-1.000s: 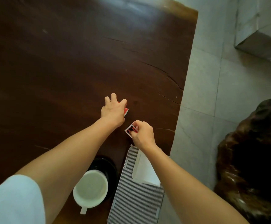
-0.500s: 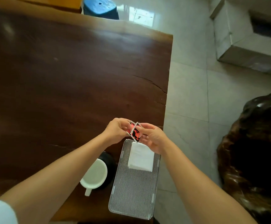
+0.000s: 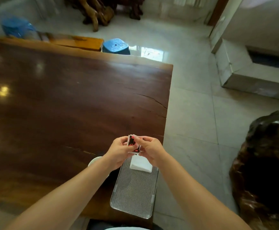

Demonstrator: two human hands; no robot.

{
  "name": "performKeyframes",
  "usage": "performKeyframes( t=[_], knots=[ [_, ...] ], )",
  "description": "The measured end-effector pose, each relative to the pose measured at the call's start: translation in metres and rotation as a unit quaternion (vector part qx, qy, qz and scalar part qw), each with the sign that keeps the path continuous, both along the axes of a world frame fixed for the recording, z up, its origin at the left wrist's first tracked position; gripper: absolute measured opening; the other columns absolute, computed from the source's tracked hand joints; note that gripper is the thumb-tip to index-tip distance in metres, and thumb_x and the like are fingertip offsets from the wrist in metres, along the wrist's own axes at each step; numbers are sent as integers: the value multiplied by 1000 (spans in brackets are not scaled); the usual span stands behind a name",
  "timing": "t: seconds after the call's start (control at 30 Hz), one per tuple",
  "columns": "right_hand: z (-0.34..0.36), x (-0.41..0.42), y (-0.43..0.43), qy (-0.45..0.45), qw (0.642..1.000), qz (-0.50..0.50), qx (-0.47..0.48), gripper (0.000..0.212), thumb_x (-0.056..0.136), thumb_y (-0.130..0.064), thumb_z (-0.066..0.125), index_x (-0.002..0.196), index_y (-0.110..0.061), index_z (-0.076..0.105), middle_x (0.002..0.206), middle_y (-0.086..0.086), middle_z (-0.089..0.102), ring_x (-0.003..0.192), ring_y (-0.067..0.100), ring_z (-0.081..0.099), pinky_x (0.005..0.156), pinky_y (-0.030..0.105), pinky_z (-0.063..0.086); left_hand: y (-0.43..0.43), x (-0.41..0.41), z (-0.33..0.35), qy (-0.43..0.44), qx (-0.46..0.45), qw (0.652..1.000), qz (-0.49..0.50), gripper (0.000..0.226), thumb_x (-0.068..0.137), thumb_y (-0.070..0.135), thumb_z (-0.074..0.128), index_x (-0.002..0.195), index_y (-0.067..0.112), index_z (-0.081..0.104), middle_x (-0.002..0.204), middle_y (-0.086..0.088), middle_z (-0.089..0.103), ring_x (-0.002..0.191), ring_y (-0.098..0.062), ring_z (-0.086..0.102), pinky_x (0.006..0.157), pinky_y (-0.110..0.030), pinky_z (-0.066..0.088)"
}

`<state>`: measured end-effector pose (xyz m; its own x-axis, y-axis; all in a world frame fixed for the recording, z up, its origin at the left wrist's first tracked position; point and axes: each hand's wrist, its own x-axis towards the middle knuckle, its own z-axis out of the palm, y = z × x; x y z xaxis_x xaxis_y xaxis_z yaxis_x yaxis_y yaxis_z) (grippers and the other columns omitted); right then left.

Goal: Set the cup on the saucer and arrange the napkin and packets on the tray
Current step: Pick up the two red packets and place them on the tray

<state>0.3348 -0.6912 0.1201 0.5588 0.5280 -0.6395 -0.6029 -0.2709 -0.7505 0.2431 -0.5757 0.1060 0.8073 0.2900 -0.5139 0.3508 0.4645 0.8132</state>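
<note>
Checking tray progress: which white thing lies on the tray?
The napkin, at the far end of the tray; the cup stands off the tray to its left, mostly hidden by the left forearm.

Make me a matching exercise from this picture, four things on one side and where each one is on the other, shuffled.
1 packets
2 napkin
3 tray
4 blue stool

a on the floor beyond the table
b pinched between the left hand and right hand
c on the tray's far end
d at the table's near right corner

Pairs: 1-b, 2-c, 3-d, 4-a
</note>
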Motion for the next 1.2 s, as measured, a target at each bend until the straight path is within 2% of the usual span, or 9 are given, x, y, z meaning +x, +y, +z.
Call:
performKeyframes(
  t=[0.1, 0.17, 0.23, 0.4, 0.6, 0.67, 0.77, 0.97, 1.2],
  knots=[
    [0, -7, -18, 49, 998, -10, 31, 17, 92, -12, 68, 107, -7, 74, 96, 12, 75, 87, 27, 71, 77, 36, 59, -9, -8, 3, -5, 6, 1000, 5, 17, 93, -2, 61, 108, 1, 69, 88, -11, 75, 84, -22, 72, 75, -33, 58],
    [-1, -10, -30, 66, 997, -26, 42, 17, 93, -7, 65, 108, -6, 74, 97, 14, 76, 89, 31, 73, 79, 38, 61, -14, -12, 2, -2, 19, 1000, -6, 18, 97, 3, 58, 111, -1, 68, 95, -16, 74, 91, -26, 71, 83, -40, 58],
    [-2, -12, -41, 67, 996, -37, 47, 18, 93, -1, 62, 108, -3, 72, 95, 15, 77, 88, 31, 75, 75, 36, 62, -19, -15, 1, 9, 21, 1000, -19, 22, 100, 7, 54, 116, -3, 65, 103, -20, 72, 97, -31, 70, 90, -46, 55],
    [-4, -17, -57, 34, 998, -53, 18, 14, 92, 3, 63, 105, 5, 68, 94, 19, 75, 81, 29, 76, 61, 32, 61, -31, -16, 0, 34, -33, 998, -31, 26, 103, 13, 49, 122, 1, 63, 111, -21, 71, 98, -30, 71, 84, -44, 59],
    [-14, -10, -71, -28, 996, -80, -23, 7, 95, -3, 61, 91, -7, 65, 91, 18, 74, 68, 23, 74, 53, 29, 58, -30, -14, -4, 91, 21, 996, 4, 24, 103, 11, 49, 120, -1, 60, 115, -21, 70, 94, -30, 74, 76, -40, 63],
    [-12, -6, -75, -37, 996, -83, -5, 7, 93, -4, 65, 87, -8, 67, 85, 16, 73, 63, 21, 71, 51, 29, 55, -27, -16, -3, 103, -2, 994, -29, 24, 103, 10, 49, 121, 0, 61, 119, -21, 69, 98, -31, 74, 78, -40, 63],
    [-10, -2, -74, -65, 995, -77, -3, 6, 87, -6, 73, 83, -9, 71, 81, 11, 75, 72, 25, 70, 64, 40, 56, -32, -15, 3, 110, -79, 989, -66, 26, 103, 8, 47, 124, 0, 60, 122, -24, 68, 104, -35, 72, 87, -44, 61],
    [-11, -7, -64, -102, 991, -80, -12, 6, 86, -5, 74, 82, -8, 71, 81, 10, 75, 71, 23, 71, 55, 29, 56, -42, -11, 10, 76, -166, 982, -55, 35, 106, 24, 43, 125, 2, 61, 121, -25, 69, 108, -40, 69, 92, -46, 58],
    [-9, -7, -58, -88, 995, -53, -13, 14, 83, -7, 77, 95, -3, 71, 88, 14, 75, 78, 25, 74, 61, 30, 60, -31, -21, 3, 37, -116, 989, -83, 27, 100, 1, 50, 125, -4, 59, 123, -27, 67, 114, -39, 67, 94, -45, 57]
  ],
)
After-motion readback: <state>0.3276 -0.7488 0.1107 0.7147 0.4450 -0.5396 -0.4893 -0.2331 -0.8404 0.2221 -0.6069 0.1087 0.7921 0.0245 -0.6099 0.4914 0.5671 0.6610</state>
